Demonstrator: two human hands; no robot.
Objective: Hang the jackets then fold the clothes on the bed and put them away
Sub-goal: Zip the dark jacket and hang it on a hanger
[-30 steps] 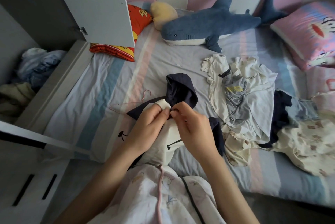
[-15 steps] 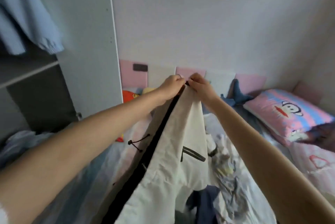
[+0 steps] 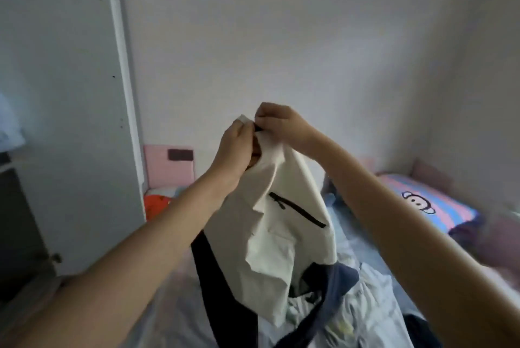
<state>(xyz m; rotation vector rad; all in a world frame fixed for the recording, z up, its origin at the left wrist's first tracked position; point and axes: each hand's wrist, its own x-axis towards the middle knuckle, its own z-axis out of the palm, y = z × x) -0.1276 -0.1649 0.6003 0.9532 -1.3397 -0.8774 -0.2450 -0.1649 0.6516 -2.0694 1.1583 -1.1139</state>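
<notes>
Your left hand (image 3: 235,147) and right hand (image 3: 277,122) pinch the top of the white and dark-blue jacket (image 3: 284,238); it hangs below them over the bed (image 3: 365,299).

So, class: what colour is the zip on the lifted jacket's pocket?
Black, set against the jacket's cream panel; the head view shows the pocket zip clearly.

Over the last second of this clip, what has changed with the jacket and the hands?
The white and navy jacket went from lying on the bed to being lifted high in front of the wall, its body hanging down. The view swung up with it, so the clothes pile and plush shark dropped out of sight. Unchanged: the left hand and right hand keep their grip together at the jacket's top edge.
</notes>
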